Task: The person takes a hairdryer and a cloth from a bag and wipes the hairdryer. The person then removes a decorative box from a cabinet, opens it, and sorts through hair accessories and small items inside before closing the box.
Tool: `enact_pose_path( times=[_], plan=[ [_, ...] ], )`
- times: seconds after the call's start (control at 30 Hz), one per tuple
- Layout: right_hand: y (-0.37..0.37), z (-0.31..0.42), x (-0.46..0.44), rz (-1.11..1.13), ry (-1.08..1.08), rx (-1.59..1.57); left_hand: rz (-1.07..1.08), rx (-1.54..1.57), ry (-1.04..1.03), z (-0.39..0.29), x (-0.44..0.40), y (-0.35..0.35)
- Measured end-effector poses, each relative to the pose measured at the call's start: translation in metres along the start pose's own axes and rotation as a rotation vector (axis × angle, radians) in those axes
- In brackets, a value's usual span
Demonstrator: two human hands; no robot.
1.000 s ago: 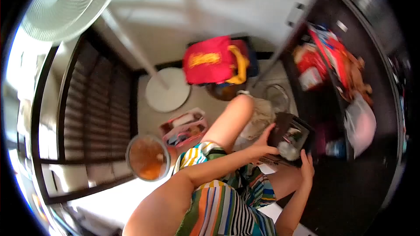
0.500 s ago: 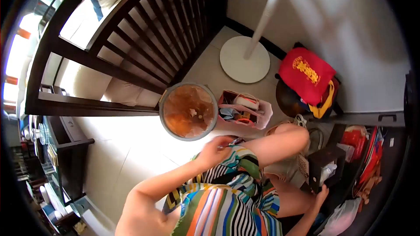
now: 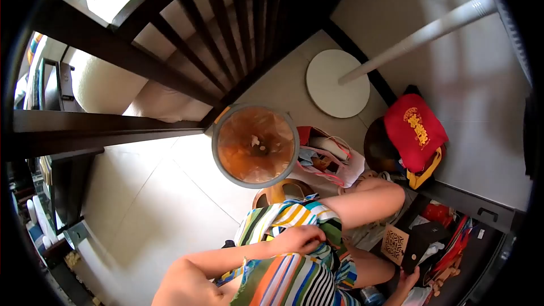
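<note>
My right hand (image 3: 409,279) grips the lower edge of a black box (image 3: 420,242) at the right. A tan panel with a black QR-like pattern (image 3: 395,245) shows on the box's left side, and something whitish, like crumpled plastic (image 3: 433,251), pokes out of it. My left hand (image 3: 300,239) lies over my lap on the striped clothing (image 3: 292,275), its fingers curled in. Whatever those fingers may hold is hidden.
A bin lined with a bag (image 3: 215,146) stands ahead, with small scraps inside. Beside it is a pink paper bag (image 3: 352,168) of items. A round white stand base (image 3: 338,84), a red bag (image 3: 413,130), an open drawer (image 3: 492,243) and a dark wooden bench (image 3: 113,130) surround me.
My left hand has drawn back from near the knee to my lap. The black box has turned, so its patterned panel now shows. The whole view has shifted.
</note>
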State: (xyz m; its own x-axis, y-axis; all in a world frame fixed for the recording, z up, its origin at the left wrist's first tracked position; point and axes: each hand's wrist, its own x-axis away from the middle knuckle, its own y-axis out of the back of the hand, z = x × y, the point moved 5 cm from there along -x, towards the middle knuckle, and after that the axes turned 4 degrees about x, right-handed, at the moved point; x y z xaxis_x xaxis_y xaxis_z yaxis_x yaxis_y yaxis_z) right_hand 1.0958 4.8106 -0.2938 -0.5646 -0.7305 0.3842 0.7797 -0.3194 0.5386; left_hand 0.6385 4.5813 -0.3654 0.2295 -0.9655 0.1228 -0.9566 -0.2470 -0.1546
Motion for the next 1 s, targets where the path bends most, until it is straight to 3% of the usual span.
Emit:
enact_pose_path(
  times=[0.03,0.1,0.2,0.3,0.33,0.43,1.0],
  plan=[
    [-0.003,0.002,0.003,-0.006,-0.036,-0.029,0.076,-0.053,-0.109,0.000,0.000,-0.004],
    [-0.010,0.006,0.005,-0.019,-0.106,-0.089,0.074,-0.028,-0.097,0.009,0.001,-0.003],
    [0.010,0.001,-0.041,0.227,-0.060,-0.078,0.077,-0.018,-0.077,0.010,0.003,-0.001],
    [0.006,0.007,-0.022,0.108,0.008,-0.025,0.084,-0.011,-0.067,0.014,0.003,0.000],
    [0.012,0.002,-0.033,0.182,-0.026,-0.054,0.088,-0.008,-0.067,0.016,0.003,0.000],
    [-0.031,0.029,0.039,0.097,-0.004,0.191,0.097,-0.012,-0.071,0.019,0.002,-0.001],
    [-0.056,0.033,0.095,0.161,-0.010,0.095,0.111,0.029,-0.091,0.024,-0.003,-0.002]
  ],
)
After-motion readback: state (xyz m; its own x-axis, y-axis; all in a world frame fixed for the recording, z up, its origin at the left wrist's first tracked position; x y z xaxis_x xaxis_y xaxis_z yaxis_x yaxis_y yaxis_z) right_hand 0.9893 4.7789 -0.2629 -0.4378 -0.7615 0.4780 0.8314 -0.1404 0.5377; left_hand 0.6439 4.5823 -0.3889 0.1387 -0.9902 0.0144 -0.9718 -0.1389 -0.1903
